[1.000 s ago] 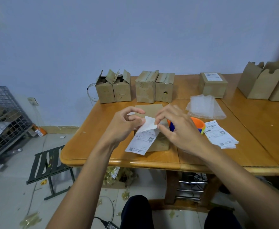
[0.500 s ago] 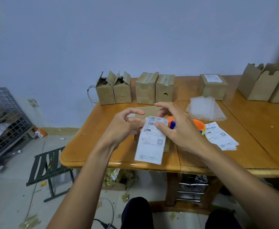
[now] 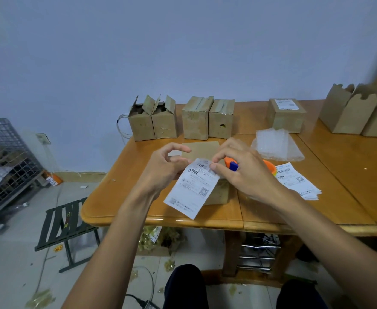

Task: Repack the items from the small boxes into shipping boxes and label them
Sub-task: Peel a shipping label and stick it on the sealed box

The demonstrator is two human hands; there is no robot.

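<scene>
A person's left hand (image 3: 164, 172) and right hand (image 3: 246, 175) close together on a label (image 3: 193, 189), the left pinching its upper left corner, the right pinching its top edge between thumb and forefinger. The label hangs tilted over a box (image 3: 218, 192) on the table (image 3: 120, 186). A tape dispenser (image 3: 230, 163) sits just behind the right hand, with a label stack (image 3: 296, 182) and bubble wrap (image 3: 276, 146) to the right and small boxes (image 3: 196, 119) along the back.

The person is wearing dark, almost black cloth trousers (image 3: 184, 288), showing over both knees at the lower edge. The left forearm (image 3: 116, 241) and right forearm (image 3: 330, 233) are showing bare, and the left hand (image 3: 160, 172) and right hand (image 3: 247, 175) are going bare too.
</scene>
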